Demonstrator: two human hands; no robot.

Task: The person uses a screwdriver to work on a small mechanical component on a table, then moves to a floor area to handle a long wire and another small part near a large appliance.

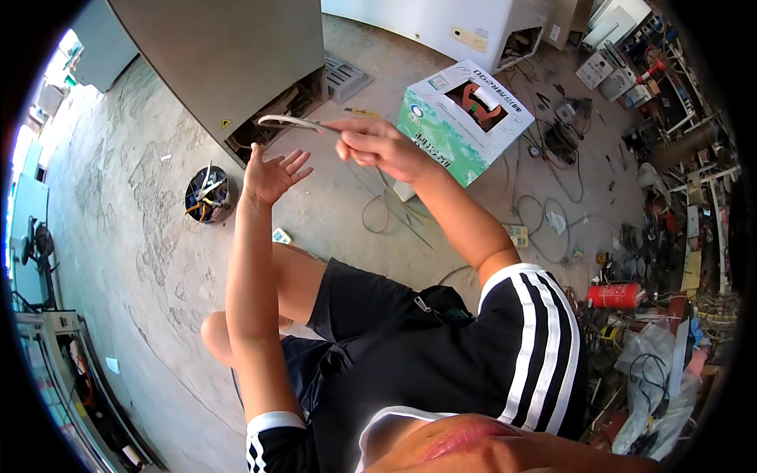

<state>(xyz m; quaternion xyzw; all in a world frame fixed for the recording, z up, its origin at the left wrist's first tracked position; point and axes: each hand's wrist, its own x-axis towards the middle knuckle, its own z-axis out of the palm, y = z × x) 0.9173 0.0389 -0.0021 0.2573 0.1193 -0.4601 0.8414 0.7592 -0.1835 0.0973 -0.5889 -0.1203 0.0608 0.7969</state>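
Observation:
My right hand (378,147) is closed in a pinch around a thin grey cable or tube (296,121), whose bent length reaches left above my other hand. Whether it is wire or tubing I cannot tell. My left hand (272,175) is raised with its palm turned up and fingers spread, holding nothing, just below the curved end. Behind both hands stands a large grey cabinet-like appliance (229,63) with an opening low at its corner, where dark parts show. A white and green cardboard box (445,130) sits beyond my right wrist, with a cut-out showing something orange inside.
A black bucket (211,197) of tools stands left of my left forearm. Loose hoses (544,229) coil on the floor at right, near a power strip (516,235). A red fire extinguisher (615,296) lies among clutter farther right. A white appliance (441,27) stands at the back.

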